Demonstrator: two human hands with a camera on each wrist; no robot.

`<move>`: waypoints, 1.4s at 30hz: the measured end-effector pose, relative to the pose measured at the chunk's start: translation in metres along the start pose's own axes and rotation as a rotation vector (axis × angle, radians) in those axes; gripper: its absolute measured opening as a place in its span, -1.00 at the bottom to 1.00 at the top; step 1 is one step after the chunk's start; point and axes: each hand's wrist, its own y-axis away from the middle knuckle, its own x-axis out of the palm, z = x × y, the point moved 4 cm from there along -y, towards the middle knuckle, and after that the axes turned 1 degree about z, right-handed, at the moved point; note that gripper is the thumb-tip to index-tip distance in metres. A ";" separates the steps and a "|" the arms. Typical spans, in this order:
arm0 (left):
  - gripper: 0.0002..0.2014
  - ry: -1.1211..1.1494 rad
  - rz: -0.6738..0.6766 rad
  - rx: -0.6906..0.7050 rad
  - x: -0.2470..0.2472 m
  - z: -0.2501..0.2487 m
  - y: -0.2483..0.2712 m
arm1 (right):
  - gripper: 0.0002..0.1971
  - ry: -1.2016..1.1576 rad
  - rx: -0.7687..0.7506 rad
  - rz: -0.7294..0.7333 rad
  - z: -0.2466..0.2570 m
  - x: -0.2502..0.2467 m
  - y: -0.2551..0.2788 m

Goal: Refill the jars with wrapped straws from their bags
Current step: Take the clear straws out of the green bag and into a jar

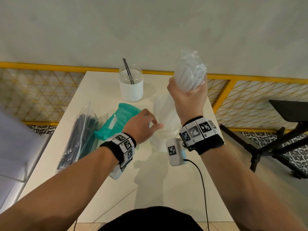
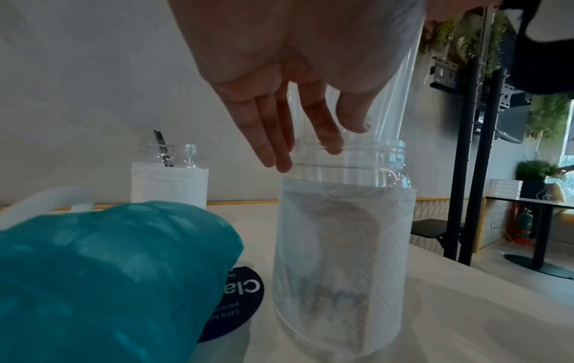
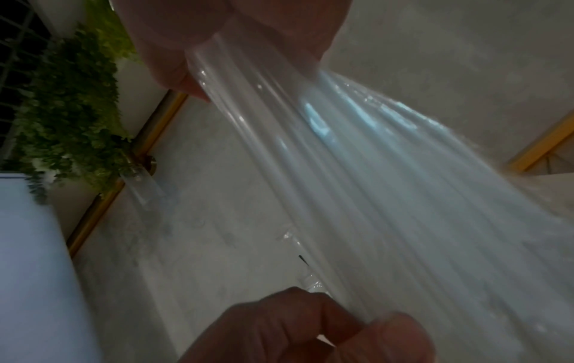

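Straws (image 1: 190, 75) bunched in my right hand's (image 1: 188, 95) fist enter the jar (image 2: 341, 245); my slack left hand (image 1: 143, 125) steadies nothing, so it may tip.

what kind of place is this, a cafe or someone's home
Probably a cafe or drinks shop: a jar holding straws, bagged dark straws on the table, and further tables with hanging plants behind.

Dark round sticker (image 2: 240, 309) on the table, upside down: "Cla…", "Let's k…" legible, rest cut off.
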 end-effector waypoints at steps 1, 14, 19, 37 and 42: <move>-0.59 -0.010 0.000 0.005 0.000 0.000 -0.001 | -0.37 0.005 0.009 0.004 -0.002 0.000 0.002; -0.48 -0.029 0.025 0.025 -0.009 0.001 -0.007 | -0.48 0.168 0.151 0.080 -0.046 -0.003 0.013; -0.26 -0.137 0.029 0.039 -0.010 -0.006 -0.005 | -0.51 0.223 0.271 0.045 -0.067 -0.007 0.013; -0.73 0.059 -0.365 0.290 -0.103 -0.070 -0.056 | -0.27 0.306 0.202 0.160 -0.060 -0.008 0.008; -0.63 -0.059 -0.261 0.212 -0.056 -0.042 -0.036 | -0.32 0.303 0.187 0.147 -0.063 -0.006 0.010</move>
